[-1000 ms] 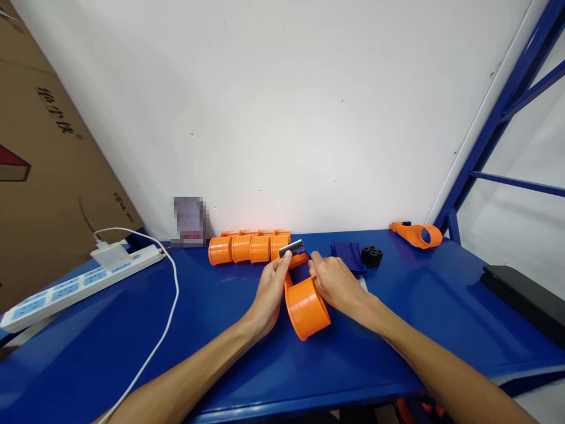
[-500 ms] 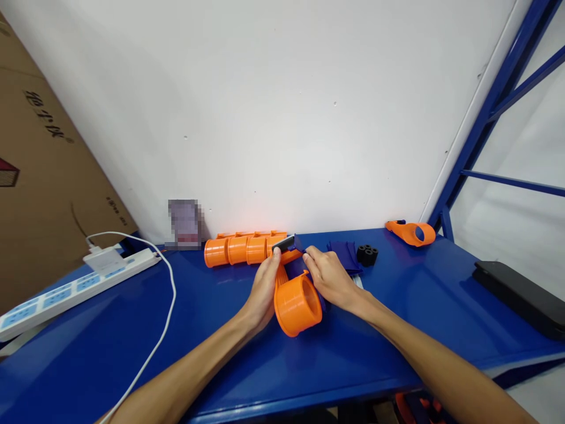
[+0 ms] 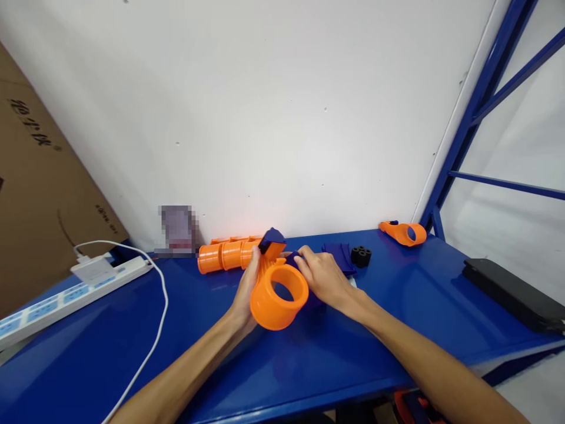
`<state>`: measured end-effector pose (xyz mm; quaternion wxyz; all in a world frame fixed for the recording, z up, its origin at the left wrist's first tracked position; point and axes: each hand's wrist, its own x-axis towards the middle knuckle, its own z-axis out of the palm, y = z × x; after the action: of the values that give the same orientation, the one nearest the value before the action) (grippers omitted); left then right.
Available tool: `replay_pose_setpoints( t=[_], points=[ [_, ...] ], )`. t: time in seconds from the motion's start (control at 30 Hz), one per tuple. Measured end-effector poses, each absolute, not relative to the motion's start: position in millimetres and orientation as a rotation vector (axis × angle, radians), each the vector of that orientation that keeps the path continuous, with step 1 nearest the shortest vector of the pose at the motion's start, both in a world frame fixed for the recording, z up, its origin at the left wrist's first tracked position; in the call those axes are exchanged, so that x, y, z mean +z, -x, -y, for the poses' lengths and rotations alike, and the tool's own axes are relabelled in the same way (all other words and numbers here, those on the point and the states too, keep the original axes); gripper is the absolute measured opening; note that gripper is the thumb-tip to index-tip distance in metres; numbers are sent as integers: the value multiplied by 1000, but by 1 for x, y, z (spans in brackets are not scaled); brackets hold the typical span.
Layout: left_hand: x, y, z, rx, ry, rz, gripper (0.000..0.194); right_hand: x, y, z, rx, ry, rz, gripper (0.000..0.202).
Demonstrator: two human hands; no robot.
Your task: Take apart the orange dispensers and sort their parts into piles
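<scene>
An orange tape dispenser body with a wide open ring and a dark blue end sits in my left hand, whose fingers are closed around its frame. My right hand is closed beside the ring on a dark blue plastic part, mostly hidden by the fingers. Right behind that hand lie curved blue plastic pieces and a cluster of black rollers. A row of orange dispenser bodies rests against the wall, left of and behind my left hand.
Another orange tape dispenser lies at the back right, and a black case near the right edge. At left are a white power strip, a charger with a trailing white cable, and a cardboard box.
The orange dispenser body has turned, so its ring opening now faces up more, and moved slightly left with my left hand. My right hand stays near it. The view has shifted slightly.
</scene>
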<state>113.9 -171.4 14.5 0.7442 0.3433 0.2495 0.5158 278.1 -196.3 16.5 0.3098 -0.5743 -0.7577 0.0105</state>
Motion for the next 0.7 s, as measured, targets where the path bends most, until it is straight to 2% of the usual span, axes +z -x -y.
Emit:
replay_pose_setpoints(
  t=[0.13, 0.27, 0.47, 0.7],
  points=[
    [19, -103, 162, 1091, -652, -552, 58, 28, -293, 196, 66, 1457, 2045, 24],
    [24, -101, 162, 1051, -417, -539, 47, 44, -349, 182, -10, 1534, 1633, 37],
    [22, -110, 176, 966, -541, -693, 40, 40, -426, 158, -99, 1708, 1243, 14],
    [20, -119, 180, 975, -614, -781, 33, 21, -404, 147, -139, 1916, 1462, 15]
  ],
)
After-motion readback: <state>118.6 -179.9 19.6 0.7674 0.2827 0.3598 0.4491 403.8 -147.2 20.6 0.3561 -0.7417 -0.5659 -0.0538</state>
